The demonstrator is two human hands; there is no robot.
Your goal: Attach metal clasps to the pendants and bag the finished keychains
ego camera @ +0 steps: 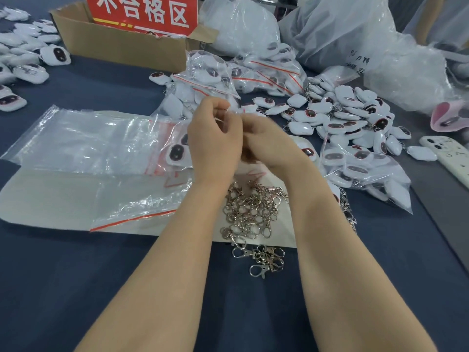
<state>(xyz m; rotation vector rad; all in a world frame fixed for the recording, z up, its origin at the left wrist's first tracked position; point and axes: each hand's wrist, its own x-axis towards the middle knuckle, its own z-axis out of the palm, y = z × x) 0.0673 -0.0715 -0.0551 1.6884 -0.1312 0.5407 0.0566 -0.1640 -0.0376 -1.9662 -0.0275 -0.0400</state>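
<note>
Two bare forearms reach up from the bottom edge to the middle of a dark blue table [76,275]. The left hand [214,138] and right hand [269,144] meet there, the fingers of both curled and pinching a small pale piece [229,115] between them. Blur hides whether it is a pendant's loop or a clasp.

At 6 o'clock from the hands lies a heap of loose metal clasps [253,212], so much attaching seems left. At 2 o'clock sprawls a pile of white pendants [355,115], several already showing clasps. Filled zip bags [253,69] sit at 12 o'clock and another filled bag [363,171] at 4 o'clock, so some bagging looks done. Empty zip bags [83,138] wait at 9 o'clock.

Farther out are a cardboard box [121,44] with a red sign at 11 o'clock, clear plastic sacks [342,29] at 1 o'clock and a white phone [446,153] at 3 o'clock. Nothing appears to block the hands.
</note>
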